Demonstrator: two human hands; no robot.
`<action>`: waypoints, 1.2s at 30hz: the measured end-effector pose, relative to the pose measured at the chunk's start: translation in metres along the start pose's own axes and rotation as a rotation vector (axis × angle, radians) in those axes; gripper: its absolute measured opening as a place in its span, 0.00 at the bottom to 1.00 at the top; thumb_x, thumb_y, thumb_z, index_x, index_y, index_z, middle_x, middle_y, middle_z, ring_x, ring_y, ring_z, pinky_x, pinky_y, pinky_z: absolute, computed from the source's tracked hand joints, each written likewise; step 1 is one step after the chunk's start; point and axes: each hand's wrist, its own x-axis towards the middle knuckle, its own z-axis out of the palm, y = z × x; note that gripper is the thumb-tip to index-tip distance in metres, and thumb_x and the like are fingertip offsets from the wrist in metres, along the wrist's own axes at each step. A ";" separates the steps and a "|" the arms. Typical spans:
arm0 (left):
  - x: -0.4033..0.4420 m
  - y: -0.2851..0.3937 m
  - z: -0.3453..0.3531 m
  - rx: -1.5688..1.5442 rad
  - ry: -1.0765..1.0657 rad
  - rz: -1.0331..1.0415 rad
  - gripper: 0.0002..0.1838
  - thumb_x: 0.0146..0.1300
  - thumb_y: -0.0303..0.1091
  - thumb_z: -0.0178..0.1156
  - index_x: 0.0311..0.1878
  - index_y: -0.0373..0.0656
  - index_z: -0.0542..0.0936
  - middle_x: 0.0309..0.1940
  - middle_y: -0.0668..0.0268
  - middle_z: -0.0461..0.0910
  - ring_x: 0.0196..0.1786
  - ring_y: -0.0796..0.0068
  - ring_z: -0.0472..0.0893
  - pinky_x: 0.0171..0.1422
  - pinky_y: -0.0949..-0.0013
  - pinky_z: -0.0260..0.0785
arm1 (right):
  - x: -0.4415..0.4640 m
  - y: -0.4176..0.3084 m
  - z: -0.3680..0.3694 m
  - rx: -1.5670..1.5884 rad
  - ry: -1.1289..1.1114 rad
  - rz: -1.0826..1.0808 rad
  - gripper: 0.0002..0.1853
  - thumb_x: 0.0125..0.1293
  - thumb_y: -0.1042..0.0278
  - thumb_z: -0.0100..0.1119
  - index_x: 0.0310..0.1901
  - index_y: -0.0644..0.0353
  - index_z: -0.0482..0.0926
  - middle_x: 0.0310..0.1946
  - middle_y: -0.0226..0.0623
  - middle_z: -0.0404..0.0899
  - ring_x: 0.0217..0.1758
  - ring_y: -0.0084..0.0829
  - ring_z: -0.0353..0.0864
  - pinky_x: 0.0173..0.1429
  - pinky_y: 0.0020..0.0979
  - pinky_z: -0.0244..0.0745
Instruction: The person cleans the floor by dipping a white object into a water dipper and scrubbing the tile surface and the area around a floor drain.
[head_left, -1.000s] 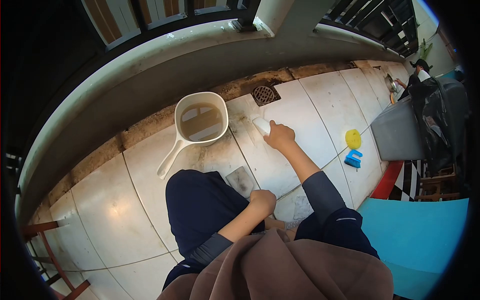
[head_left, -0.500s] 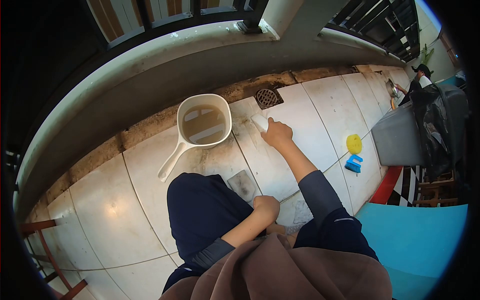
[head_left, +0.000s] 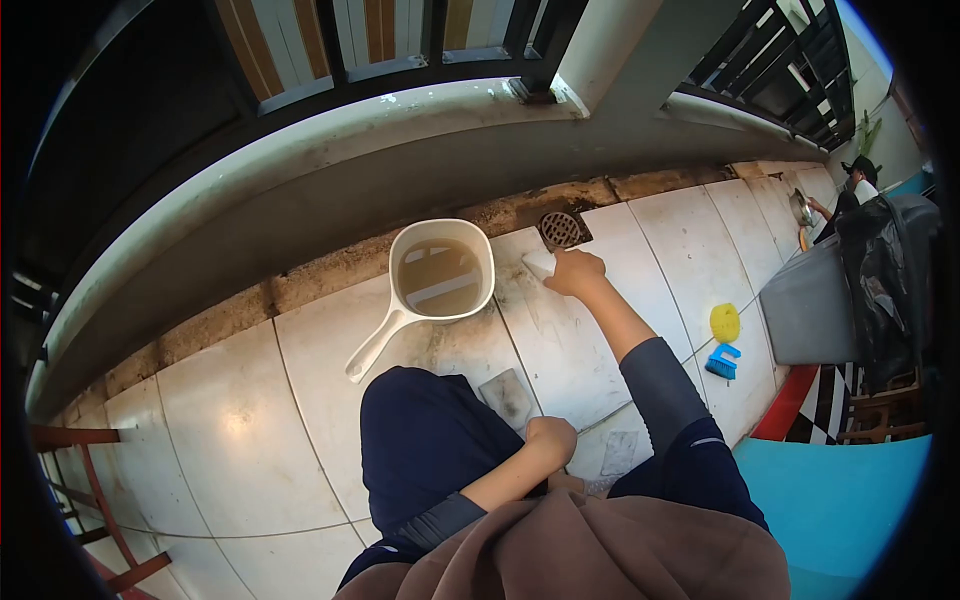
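Observation:
My right hand (head_left: 578, 273) is closed around a small white block (head_left: 540, 264), pressed to the dirty tile joint just below a round floor drain (head_left: 564, 230). The block's exact kind does not show. My left hand (head_left: 551, 442) is bent at the wrist beside my knee, its fingers curled down out of sight. Close to it lies a small grey-stained square piece (head_left: 507, 397) on the tiles. To the left stands a white long-handled water dipper (head_left: 398, 318), with murky water in it.
A yellow scrubbing sponge (head_left: 725, 322) and a blue brush (head_left: 722, 362) lie to the right. Beyond are a grey bin (head_left: 812, 305) with a black bag and another person (head_left: 858, 190) holding a metal bowl. A low wall (head_left: 420, 165) runs along the back; red metal legs (head_left: 100, 490) stand at left.
The whole view has shifted, so everything sits slightly lower and further right. My right hand still holds the white block, now a little closer to the drain.

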 end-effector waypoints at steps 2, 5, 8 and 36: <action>-0.002 0.001 0.002 0.003 -0.005 -0.001 0.09 0.51 0.32 0.56 0.35 0.45 0.83 0.38 0.60 0.81 0.41 0.63 0.81 0.37 0.65 0.73 | -0.021 0.002 -0.031 0.026 0.017 -0.019 0.27 0.52 0.54 0.56 0.51 0.59 0.69 0.41 0.42 0.79 0.46 0.38 0.78 0.47 0.38 0.73; 0.004 0.002 0.007 0.004 -0.006 0.004 0.10 0.51 0.32 0.56 0.35 0.45 0.83 0.38 0.60 0.81 0.41 0.63 0.81 0.37 0.64 0.73 | -0.061 -0.030 -0.085 0.174 0.189 -0.164 0.27 0.50 0.50 0.58 0.47 0.60 0.69 0.38 0.45 0.79 0.43 0.40 0.79 0.45 0.40 0.73; 0.006 0.001 0.009 0.021 0.011 0.001 0.10 0.52 0.34 0.57 0.35 0.45 0.83 0.38 0.60 0.81 0.41 0.62 0.81 0.38 0.64 0.73 | -0.084 -0.080 -0.093 0.177 0.140 -0.398 0.23 0.50 0.54 0.57 0.44 0.61 0.70 0.35 0.45 0.79 0.40 0.42 0.80 0.44 0.40 0.73; 0.023 0.000 0.018 -0.004 -0.015 0.030 0.11 0.51 0.30 0.55 0.37 0.45 0.83 0.40 0.61 0.81 0.42 0.64 0.81 0.38 0.64 0.73 | -0.055 -0.131 -0.064 -0.101 -0.059 -0.393 0.23 0.47 0.51 0.60 0.42 0.58 0.79 0.38 0.37 0.81 0.42 0.32 0.81 0.43 0.34 0.75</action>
